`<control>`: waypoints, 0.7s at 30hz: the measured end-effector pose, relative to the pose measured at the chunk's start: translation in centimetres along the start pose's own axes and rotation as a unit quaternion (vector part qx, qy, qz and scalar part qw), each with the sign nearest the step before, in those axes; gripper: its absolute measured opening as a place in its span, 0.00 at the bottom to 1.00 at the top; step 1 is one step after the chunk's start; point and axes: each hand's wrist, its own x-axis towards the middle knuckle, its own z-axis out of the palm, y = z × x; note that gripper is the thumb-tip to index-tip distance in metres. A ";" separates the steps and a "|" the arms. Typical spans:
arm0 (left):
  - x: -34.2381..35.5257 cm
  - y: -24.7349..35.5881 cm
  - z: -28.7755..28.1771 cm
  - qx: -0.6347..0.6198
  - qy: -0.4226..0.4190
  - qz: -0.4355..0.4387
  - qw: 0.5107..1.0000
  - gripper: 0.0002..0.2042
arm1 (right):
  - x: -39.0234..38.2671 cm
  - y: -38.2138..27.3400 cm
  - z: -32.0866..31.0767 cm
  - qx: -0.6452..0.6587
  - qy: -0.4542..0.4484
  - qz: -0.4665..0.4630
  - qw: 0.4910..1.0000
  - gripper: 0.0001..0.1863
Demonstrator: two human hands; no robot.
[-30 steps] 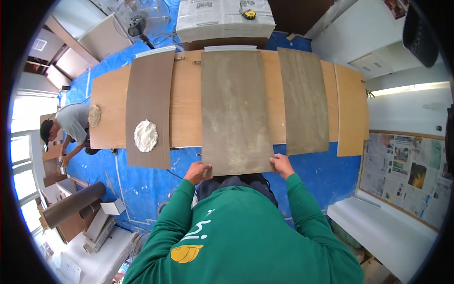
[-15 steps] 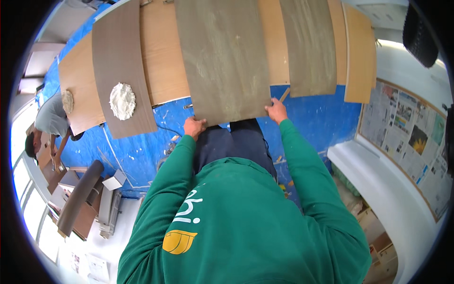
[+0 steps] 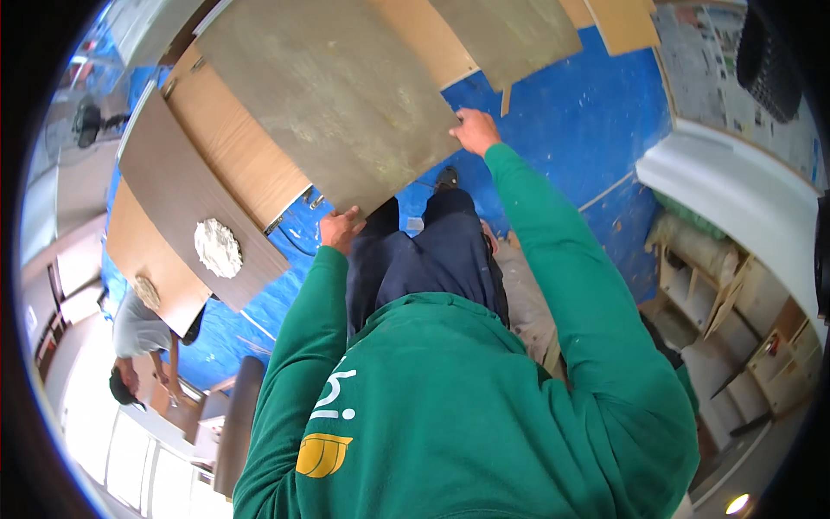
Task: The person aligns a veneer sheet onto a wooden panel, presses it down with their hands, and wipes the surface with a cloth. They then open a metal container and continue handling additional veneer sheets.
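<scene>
A large grey-brown laminate sheet [image 3: 328, 86] with pale smears on its face stretches away from me. My left hand [image 3: 341, 230] is closed on its near left corner. My right hand [image 3: 476, 131] pinches the near right corner, thumb and fingers at the edge. Under and beside the sheet lies a light wood panel [image 3: 229, 130]. To the left, a darker brown panel [image 3: 164, 160] carries a heap of off-white paste [image 3: 218, 248], apart from my hands.
A blue tarp [image 3: 588, 130] covers the floor. Another smeared sheet [image 3: 510, 39] lies at the far right. At the left a co-worker in a grey shirt [image 3: 140, 327] bends over near a dark roll [image 3: 238, 424]. Wooden shelving [image 3: 700, 277] stands on the right.
My view has turned, and the sheet now slants from upper left to lower right. Both hands keep hold of its corners; the right hand now sits higher and farther out.
</scene>
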 end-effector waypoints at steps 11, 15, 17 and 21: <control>5.4 -3.0 -5.6 0.526 -0.087 0.328 0.780 0.19 | 0.5 4.9 0.2 0.010 -0.050 -0.050 0.997 0.14; 4.6 -2.9 -5.5 0.132 -0.054 0.135 0.981 0.18 | 0.2 4.6 1.4 0.137 -0.048 -0.009 0.989 0.15; 4.8 -3.1 -6.3 0.282 -0.082 0.230 0.928 0.20 | 0.2 4.8 2.1 0.178 -0.025 -0.008 0.984 0.15; 2.6 -2.3 -3.0 0.734 0.003 0.418 0.535 0.26 | -1.1 6.7 4.6 0.227 0.070 -0.005 0.971 0.14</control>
